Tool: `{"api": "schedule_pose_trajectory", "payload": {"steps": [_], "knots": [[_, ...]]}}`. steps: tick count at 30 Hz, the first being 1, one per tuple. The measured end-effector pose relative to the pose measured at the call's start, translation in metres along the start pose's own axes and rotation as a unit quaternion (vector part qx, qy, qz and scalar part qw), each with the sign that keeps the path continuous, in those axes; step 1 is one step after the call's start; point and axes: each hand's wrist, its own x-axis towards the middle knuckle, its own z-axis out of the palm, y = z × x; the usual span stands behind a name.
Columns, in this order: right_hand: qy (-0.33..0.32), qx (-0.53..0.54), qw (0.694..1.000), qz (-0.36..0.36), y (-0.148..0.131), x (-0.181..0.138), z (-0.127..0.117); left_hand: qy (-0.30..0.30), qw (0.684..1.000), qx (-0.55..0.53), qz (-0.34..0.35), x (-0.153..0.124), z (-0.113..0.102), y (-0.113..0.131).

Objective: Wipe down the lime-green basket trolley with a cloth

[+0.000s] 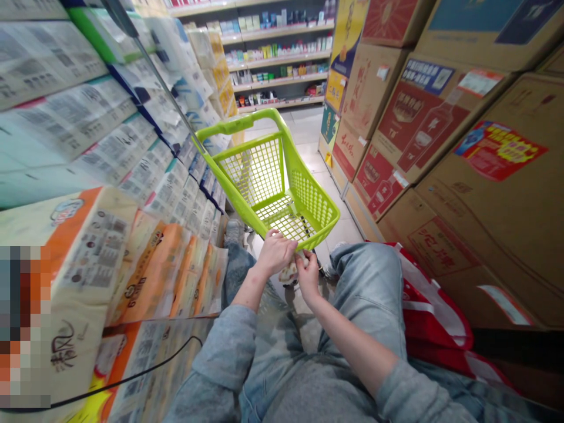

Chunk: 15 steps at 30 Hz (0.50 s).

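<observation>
A lime-green shopping basket [308,187] with lattice walls stands on the floor between my feet. Its green handle is at the far end, and a metal rod [164,82] rises from its left side. My left hand [277,254] is at the basket's near rim, fingers curled; whether it grips the rim or a small thing is hidden. Just to its right, my right hand [307,271] is closed in a pinch below the rim. Something small and pale shows between the two hands, too little to name.
Packs of tissue paper [152,276] are stacked close on my left. Cardboard cartons [423,117] rise on the right, with a red bag [425,305] beside my knee. Shelves of small goods [282,59] stand at the aisle's end. A black cable [145,370] crosses the lower left.
</observation>
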Motion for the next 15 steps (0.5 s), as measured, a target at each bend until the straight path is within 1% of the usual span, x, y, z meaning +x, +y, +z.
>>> {"api": "schedule_pose_trajectory", "payload": {"steps": [2,4,6,8,10,12,13,15], "knots": [[0.013,-0.002,0.999,-0.029,-0.012,0.001,-0.002,0.002,0.999,-0.044,-0.014,0.001,0.001,-0.001],[0.013,-0.006,0.999,-0.053,-0.017,0.002,-0.002,0.011,0.995,-0.096,-0.039,0.002,0.003,-0.002],[0.005,-0.015,0.998,-0.056,-0.012,0.002,0.0,0.018,0.989,-0.13,-0.063,0.003,0.004,-0.002],[-0.01,-0.032,0.999,-0.038,-0.001,0.001,0.003,0.017,0.987,-0.143,-0.074,0.004,0.005,-0.002],[-0.031,-0.052,0.998,-0.017,0.011,0.001,0.004,0.01,0.986,-0.148,-0.076,0.005,0.005,-0.001],[-0.047,-0.066,0.997,-0.016,0.018,0.001,0.001,0.003,0.987,-0.147,-0.071,0.005,0.004,-0.002],[-0.046,-0.07,0.996,-0.024,0.019,0.002,-0.003,0.001,0.987,-0.145,-0.068,0.005,0.004,-0.002],[-0.017,-0.075,0.996,-0.052,0.015,0.007,-0.013,0.0,0.988,-0.144,-0.061,0.005,0.005,-0.003]]}}
